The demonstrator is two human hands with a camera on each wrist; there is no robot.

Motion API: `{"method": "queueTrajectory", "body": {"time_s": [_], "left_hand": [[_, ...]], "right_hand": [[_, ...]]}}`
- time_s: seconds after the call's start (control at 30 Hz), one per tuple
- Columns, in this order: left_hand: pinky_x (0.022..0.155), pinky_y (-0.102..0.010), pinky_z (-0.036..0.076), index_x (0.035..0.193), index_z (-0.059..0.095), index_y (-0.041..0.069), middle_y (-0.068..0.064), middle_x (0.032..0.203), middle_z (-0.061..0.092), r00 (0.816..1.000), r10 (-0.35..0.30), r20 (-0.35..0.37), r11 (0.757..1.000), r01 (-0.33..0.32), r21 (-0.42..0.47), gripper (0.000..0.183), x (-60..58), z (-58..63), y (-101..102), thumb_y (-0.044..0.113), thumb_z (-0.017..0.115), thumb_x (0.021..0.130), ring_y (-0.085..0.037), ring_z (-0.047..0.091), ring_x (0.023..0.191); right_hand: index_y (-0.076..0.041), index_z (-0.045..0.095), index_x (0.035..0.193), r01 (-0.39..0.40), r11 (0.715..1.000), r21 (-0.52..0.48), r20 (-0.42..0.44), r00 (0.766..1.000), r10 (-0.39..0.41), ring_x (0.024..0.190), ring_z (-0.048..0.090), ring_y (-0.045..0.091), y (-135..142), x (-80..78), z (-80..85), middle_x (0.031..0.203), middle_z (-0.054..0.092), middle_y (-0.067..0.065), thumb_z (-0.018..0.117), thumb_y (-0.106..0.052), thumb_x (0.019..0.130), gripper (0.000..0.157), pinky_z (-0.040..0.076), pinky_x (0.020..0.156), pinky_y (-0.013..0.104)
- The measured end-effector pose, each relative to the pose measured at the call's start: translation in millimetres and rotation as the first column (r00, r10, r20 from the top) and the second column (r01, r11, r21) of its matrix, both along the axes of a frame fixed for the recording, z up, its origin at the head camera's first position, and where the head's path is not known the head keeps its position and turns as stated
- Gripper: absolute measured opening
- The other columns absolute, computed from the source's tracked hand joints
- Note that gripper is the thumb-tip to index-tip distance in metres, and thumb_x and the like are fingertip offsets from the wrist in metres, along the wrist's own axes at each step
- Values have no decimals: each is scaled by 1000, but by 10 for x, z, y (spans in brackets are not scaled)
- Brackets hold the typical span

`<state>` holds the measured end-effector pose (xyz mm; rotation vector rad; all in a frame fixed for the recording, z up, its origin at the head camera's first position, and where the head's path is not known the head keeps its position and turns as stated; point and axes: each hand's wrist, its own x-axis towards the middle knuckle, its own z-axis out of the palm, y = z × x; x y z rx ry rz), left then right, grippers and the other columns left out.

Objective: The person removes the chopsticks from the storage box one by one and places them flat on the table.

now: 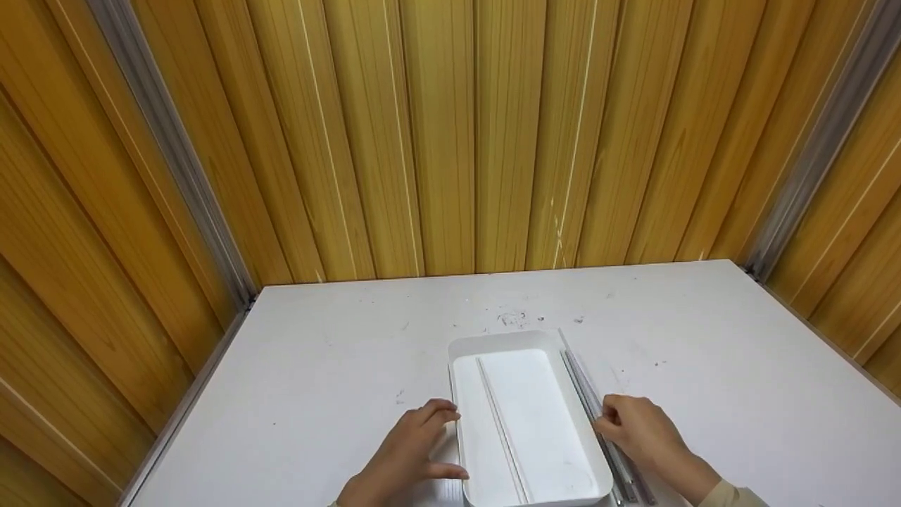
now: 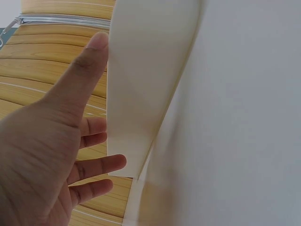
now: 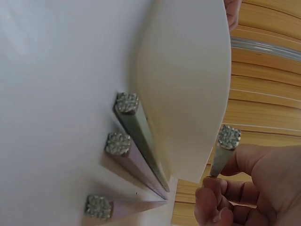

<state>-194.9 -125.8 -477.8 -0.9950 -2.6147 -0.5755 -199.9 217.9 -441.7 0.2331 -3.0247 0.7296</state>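
Observation:
A shallow white rectangular box lies lengthwise before me, a thin pale strip running along its floor. At its left side, my left hand has its thumb and fingers spread along the rim. In the left wrist view, the thumb tip meets the box edge. My right hand is beside the right wall. Its thumb and fingers pinch a chopstick with a speckled silvery square end, held up by the rim. Three more chopsticks with similar ends lie on the table along the box's outer wall.
The box and chopsticks are on a white table with small dark marks beyond the box. Wood-patterned panels rise behind and at both sides, joined by grey metal corner posts.

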Motion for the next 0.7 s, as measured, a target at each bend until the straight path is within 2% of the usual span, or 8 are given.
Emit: {"method": "queueTrajectory", "body": {"time_s": [0.2, 0.7], "left_hand": [[90, -35, 53, 120, 60, 4, -3, 126, 56, 1000, 0, -14, 1000, 0, 4, 76, -3, -8, 0, 62, 68, 71, -19, 59, 103], [89, -33, 53, 120, 60, 5, -3, 126, 56, 1000, 2, -5, 1000, -2, -2, 76, -10, 0, -1, 62, 68, 71, -20, 59, 103]], "right_hand": [[-12, 52, 65, 21, 999, 25, -9, 1000, -21, 51, 38, 9, 84, -10, -61, 55, 44, -5, 59, -14, 80, 16, 26, 45, 17], [-12, 53, 67, 60, 997, 55, 62, 996, -63, 52, 43, 11, 238, -8, -186, 56, 46, -3, 62, -16, 82, 18, 29, 45, 18]]}}
